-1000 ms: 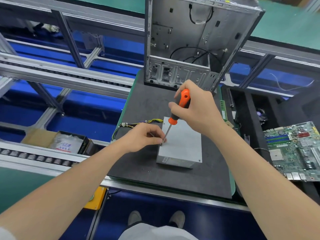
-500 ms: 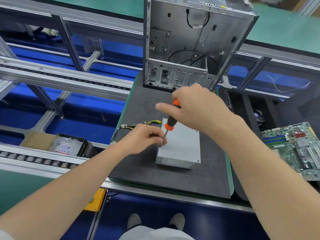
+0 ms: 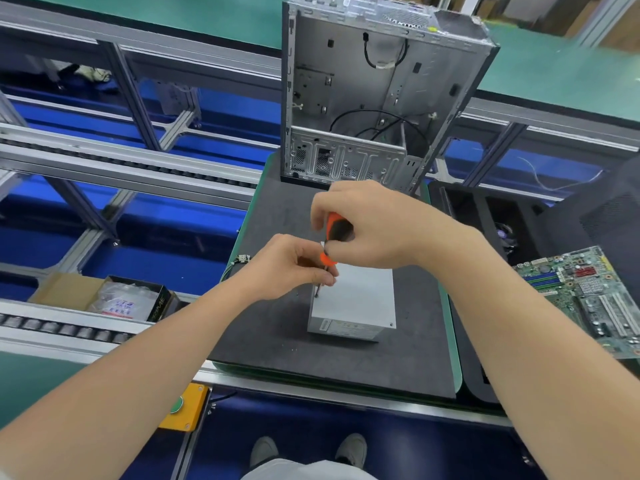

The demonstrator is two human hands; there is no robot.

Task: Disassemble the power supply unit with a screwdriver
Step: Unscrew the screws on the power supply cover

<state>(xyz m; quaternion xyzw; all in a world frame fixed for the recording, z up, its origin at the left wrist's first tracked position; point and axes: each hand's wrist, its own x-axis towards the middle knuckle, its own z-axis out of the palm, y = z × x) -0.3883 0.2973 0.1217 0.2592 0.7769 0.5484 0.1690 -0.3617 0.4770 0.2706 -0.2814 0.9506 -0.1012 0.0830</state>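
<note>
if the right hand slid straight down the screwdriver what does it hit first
Likely the left hand, whose fingers pinch the screwdriver shaft, before the power supply unit's top.

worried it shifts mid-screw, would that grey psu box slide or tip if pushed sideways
Probably won't tip: the power supply unit lies flat on its broad face. Sliding seems unlikely, since the dark mat under it looks rough. Likely stiff and heavyish, being a closed metal box.

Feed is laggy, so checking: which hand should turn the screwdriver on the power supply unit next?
Right. The right hand grips the screwdriver by its orange handle above the power supply unit; the left hand only pinches the shaft near the tip, likely steadying it.
</note>
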